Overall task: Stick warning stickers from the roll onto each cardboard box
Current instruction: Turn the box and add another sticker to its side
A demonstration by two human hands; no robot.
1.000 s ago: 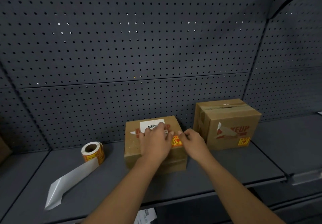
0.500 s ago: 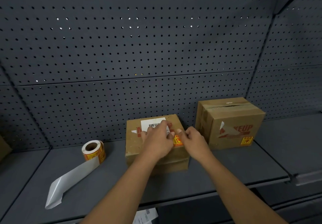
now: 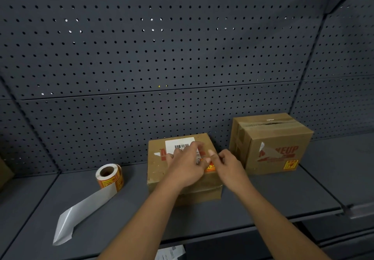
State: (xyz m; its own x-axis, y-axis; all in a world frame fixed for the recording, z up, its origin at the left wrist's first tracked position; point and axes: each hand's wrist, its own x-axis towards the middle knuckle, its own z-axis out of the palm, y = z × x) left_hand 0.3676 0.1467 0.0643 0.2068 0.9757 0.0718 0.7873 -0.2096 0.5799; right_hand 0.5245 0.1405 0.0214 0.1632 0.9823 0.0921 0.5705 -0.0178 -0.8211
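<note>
While the left hand (image 3: 187, 167) is pressing flat on the small brown cardboard box (image 3: 158, 170), the right hand (image 3: 231, 169) is pinching an orange-yellow paper sticker (image 3: 210, 168) by its right edge.

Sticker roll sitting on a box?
No, the sticker roll stands on the shelf, left of the smaller cardboard box.

Left hand (image 3: 187, 166) and right hand (image 3: 228, 165) cover most of the sticker (image 3: 210, 168); I cannot read it. Paper (image 3: 170, 254) cut by bottom edge.
</note>
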